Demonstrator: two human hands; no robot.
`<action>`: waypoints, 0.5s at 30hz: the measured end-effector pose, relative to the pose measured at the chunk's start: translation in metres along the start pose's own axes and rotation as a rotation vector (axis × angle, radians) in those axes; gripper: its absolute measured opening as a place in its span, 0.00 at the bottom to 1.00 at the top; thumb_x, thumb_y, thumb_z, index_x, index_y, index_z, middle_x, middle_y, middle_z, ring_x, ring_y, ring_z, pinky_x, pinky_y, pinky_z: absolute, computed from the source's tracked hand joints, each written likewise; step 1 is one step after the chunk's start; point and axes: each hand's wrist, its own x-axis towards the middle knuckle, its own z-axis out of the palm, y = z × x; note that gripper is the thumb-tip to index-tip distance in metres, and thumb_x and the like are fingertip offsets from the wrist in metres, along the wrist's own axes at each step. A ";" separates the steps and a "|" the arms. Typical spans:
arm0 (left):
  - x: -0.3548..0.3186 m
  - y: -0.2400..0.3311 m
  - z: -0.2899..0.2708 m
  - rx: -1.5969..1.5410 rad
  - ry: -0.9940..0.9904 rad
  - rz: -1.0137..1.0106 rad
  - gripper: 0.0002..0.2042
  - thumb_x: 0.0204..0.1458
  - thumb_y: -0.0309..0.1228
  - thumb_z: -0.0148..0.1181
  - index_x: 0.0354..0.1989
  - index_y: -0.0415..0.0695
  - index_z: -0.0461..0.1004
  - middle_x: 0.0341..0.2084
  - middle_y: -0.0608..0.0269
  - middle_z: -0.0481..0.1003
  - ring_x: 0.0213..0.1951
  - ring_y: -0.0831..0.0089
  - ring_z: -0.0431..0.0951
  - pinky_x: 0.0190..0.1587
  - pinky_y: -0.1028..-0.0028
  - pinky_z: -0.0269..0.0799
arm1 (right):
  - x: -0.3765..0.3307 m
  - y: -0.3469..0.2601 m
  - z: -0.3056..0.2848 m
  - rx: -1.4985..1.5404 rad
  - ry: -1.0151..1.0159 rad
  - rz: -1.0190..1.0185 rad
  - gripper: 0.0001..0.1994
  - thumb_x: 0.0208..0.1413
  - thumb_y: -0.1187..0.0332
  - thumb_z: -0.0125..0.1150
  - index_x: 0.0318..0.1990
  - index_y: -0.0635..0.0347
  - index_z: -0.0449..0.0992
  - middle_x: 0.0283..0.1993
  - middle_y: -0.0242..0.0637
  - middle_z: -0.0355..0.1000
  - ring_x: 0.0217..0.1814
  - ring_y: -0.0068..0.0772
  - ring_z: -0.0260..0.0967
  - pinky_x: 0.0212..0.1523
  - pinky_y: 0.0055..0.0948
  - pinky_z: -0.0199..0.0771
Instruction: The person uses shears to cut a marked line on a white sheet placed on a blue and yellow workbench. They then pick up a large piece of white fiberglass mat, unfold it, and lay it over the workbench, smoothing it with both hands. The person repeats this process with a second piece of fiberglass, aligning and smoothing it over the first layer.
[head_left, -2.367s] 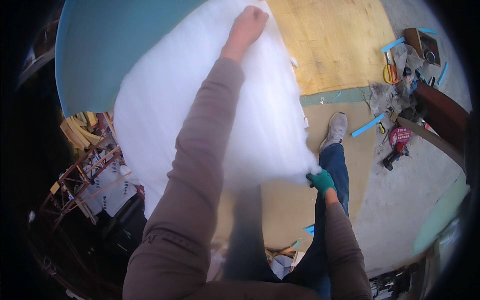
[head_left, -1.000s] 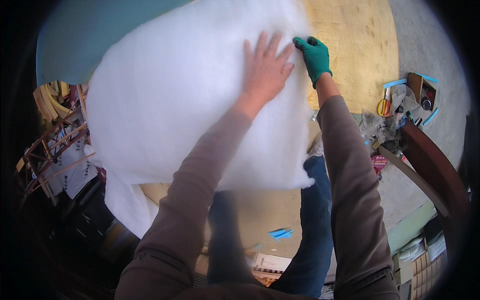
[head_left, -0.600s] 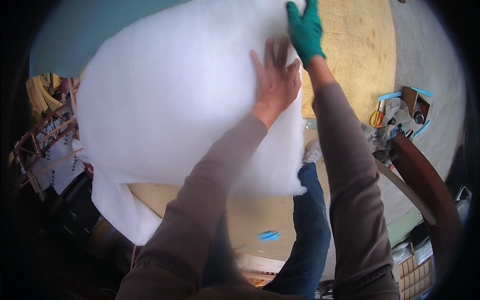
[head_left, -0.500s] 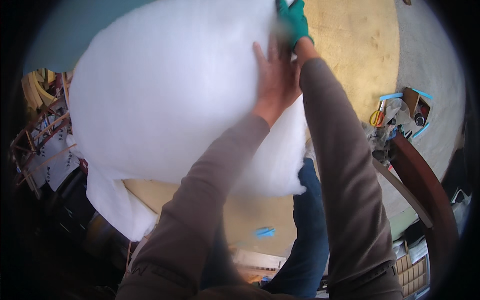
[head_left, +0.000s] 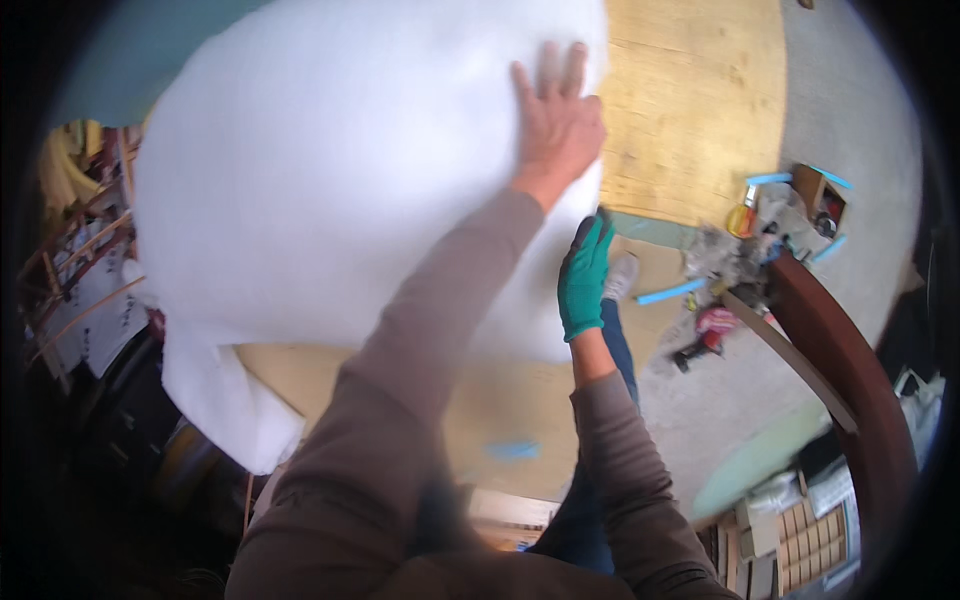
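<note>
A large sheet of thick white padding (head_left: 350,180) covers most of the left and middle of the view, its right edge lying along a yellowish board (head_left: 690,110). On top of it, near that edge, my bare left hand (head_left: 560,135) rests flat with fingers spread. My right hand (head_left: 585,278), in a green glove with dark fingertips, is at the padding's right edge, closer to me than the left. Its fingers point away from me, stretched out side by side, and nothing shows in its grasp.
To the right lie yellow-handled scissors (head_left: 741,218), a small wooden box (head_left: 818,195), crumpled plastic (head_left: 715,255) and blue strips (head_left: 670,292). A curved dark-red beam (head_left: 840,360) runs down the right side. Wooden frames (head_left: 85,250) stand at left. My shoe (head_left: 621,276) is beyond the glove.
My gloved right hand has come toward me along the padding's right edge, from beyond the left hand to nearer than it. The left hand stays almost in place, its fingers now fully visible.
</note>
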 end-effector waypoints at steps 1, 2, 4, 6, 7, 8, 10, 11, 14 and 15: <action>0.000 0.000 0.002 0.015 -0.029 0.006 0.11 0.57 0.39 0.60 0.33 0.50 0.87 0.78 0.52 0.61 0.79 0.40 0.51 0.72 0.23 0.42 | -0.016 0.000 0.014 -0.016 -0.057 0.043 0.26 0.67 0.81 0.48 0.72 0.74 0.62 0.73 0.60 0.62 0.76 0.61 0.60 0.75 0.46 0.64; -0.001 0.000 0.001 0.032 -0.053 0.015 0.13 0.59 0.41 0.58 0.35 0.50 0.88 0.79 0.51 0.59 0.80 0.39 0.47 0.73 0.22 0.38 | -0.021 0.004 0.028 -0.015 -0.092 0.081 0.25 0.67 0.80 0.48 0.72 0.73 0.62 0.73 0.59 0.63 0.76 0.60 0.61 0.75 0.46 0.64; 0.002 0.000 -0.007 -0.040 -0.190 -0.014 0.15 0.61 0.45 0.59 0.39 0.50 0.87 0.79 0.47 0.56 0.81 0.36 0.44 0.74 0.23 0.32 | -0.026 0.014 0.041 -0.009 -0.123 0.144 0.25 0.68 0.77 0.48 0.72 0.72 0.63 0.73 0.57 0.63 0.76 0.58 0.61 0.75 0.46 0.64; -0.001 -0.005 -0.028 -0.152 -0.251 -0.002 0.23 0.64 0.54 0.59 0.57 0.54 0.84 0.81 0.46 0.49 0.81 0.37 0.39 0.75 0.25 0.29 | -0.025 0.025 0.046 -0.008 -0.139 0.172 0.24 0.70 0.75 0.48 0.72 0.71 0.64 0.73 0.55 0.64 0.75 0.55 0.62 0.75 0.45 0.64; -0.002 -0.009 -0.044 -0.312 -0.264 -0.013 0.26 0.64 0.54 0.59 0.67 0.57 0.78 0.81 0.45 0.49 0.81 0.36 0.39 0.76 0.26 0.29 | -0.025 0.029 0.047 -0.002 -0.146 0.184 0.24 0.70 0.74 0.47 0.72 0.70 0.64 0.73 0.54 0.64 0.75 0.54 0.62 0.75 0.45 0.63; -0.006 -0.010 -0.064 -0.400 -0.152 -0.028 0.28 0.64 0.53 0.60 0.69 0.57 0.76 0.81 0.45 0.49 0.81 0.35 0.40 0.75 0.25 0.31 | -0.024 0.033 0.046 0.007 -0.158 0.205 0.24 0.71 0.73 0.47 0.72 0.69 0.64 0.73 0.53 0.64 0.75 0.53 0.63 0.75 0.44 0.63; -0.022 -0.023 -0.110 -0.512 -0.096 -0.065 0.29 0.64 0.51 0.61 0.72 0.56 0.72 0.80 0.46 0.51 0.80 0.35 0.42 0.75 0.24 0.34 | -0.026 0.039 0.039 0.061 -0.155 0.245 0.24 0.72 0.70 0.47 0.72 0.68 0.65 0.73 0.51 0.65 0.74 0.51 0.63 0.75 0.44 0.63; -0.043 -0.030 -0.136 -0.543 -0.075 -0.074 0.29 0.64 0.50 0.61 0.73 0.55 0.71 0.80 0.47 0.52 0.80 0.35 0.43 0.74 0.24 0.36 | -0.029 0.043 0.032 0.098 -0.149 0.279 0.24 0.72 0.69 0.47 0.72 0.68 0.65 0.73 0.50 0.65 0.74 0.49 0.64 0.75 0.44 0.63; -0.132 -0.077 -0.206 -0.596 0.072 -0.164 0.26 0.67 0.42 0.60 0.71 0.50 0.71 0.75 0.49 0.60 0.78 0.43 0.53 0.75 0.31 0.43 | -0.042 0.062 -0.007 0.274 -0.031 0.443 0.24 0.74 0.65 0.46 0.72 0.66 0.66 0.73 0.47 0.66 0.74 0.46 0.65 0.74 0.43 0.63; -0.168 -0.096 -0.224 -0.606 0.079 -0.239 0.23 0.66 0.38 0.61 0.68 0.49 0.74 0.72 0.51 0.66 0.75 0.47 0.61 0.75 0.40 0.52 | -0.055 0.071 -0.029 0.333 0.022 0.520 0.24 0.75 0.64 0.46 0.72 0.65 0.67 0.73 0.46 0.66 0.73 0.45 0.65 0.74 0.42 0.63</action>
